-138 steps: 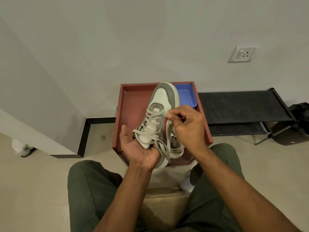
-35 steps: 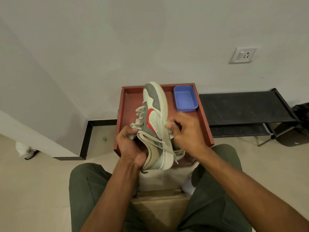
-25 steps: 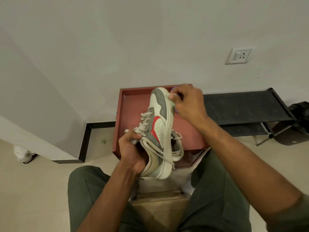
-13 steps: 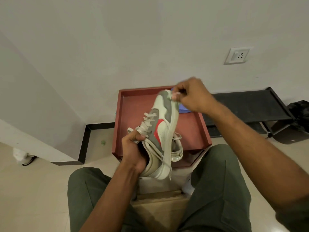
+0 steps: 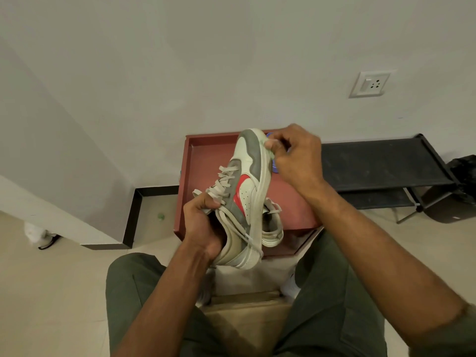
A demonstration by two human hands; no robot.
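Note:
A white and grey sneaker (image 5: 247, 181) with a red side mark and loose laces is held up on its side, toe pointing away, above a red-brown tray (image 5: 206, 155). My left hand (image 5: 203, 228) grips its heel end and laces. At the toe, my right hand (image 5: 296, 155) has its fingers curled and pinches a small pale green pad (image 5: 268, 150) against the sole's edge. A second sneaker (image 5: 273, 228) lies on the tray behind the held one, mostly hidden.
A blue container (image 5: 274, 169) on the tray is almost covered by my right hand. A low black rack (image 5: 381, 163) stands to the right along the wall, with a black bag (image 5: 463, 171) beyond it. A cardboard box (image 5: 247, 313) sits between my knees.
The sneaker turned from laces-up onto its side. My right hand moved from the laces near the heel up to the toe and now stays at the sole's edge there.

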